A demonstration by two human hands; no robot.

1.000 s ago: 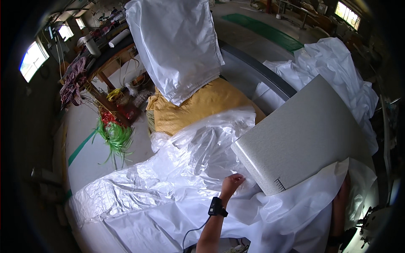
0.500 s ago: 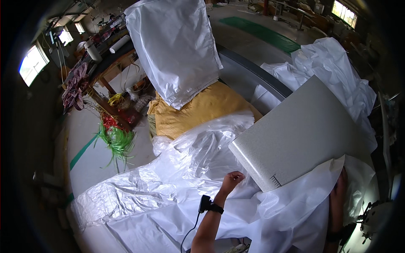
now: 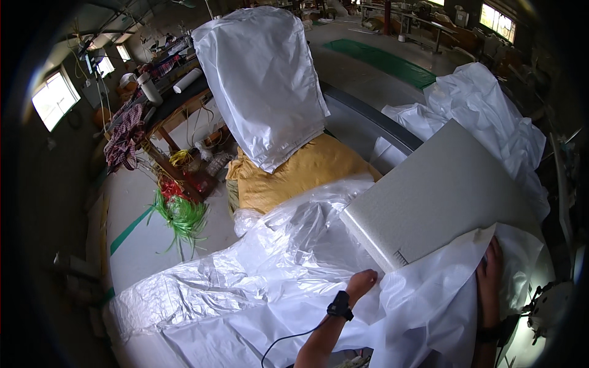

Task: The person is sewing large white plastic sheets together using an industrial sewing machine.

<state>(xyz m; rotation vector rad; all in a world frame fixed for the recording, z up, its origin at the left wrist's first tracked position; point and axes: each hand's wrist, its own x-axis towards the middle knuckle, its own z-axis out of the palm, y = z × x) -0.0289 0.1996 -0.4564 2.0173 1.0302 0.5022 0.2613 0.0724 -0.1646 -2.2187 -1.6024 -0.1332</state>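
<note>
On the left of the floor lie green strips (image 3: 179, 216), with a yellow sack (image 3: 300, 175) beyond under an upright white bag (image 3: 264, 80). Nearer, crumpled clear plastic (image 3: 288, 245) spreads over the surface. The left hand (image 3: 361, 283), fingers closed on the woven white bag (image 3: 429, 300), has barely shifted since a second ago. The grey slab (image 3: 442, 196) now sits a little deeper in that bag's mouth, so the bagging appears underway. The right hand (image 3: 489, 273) grips the bag's far edge.

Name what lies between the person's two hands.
In the head view, a fold of white woven sheet lies between left hand and right hand, over the grey-white panel's near corner.
</note>
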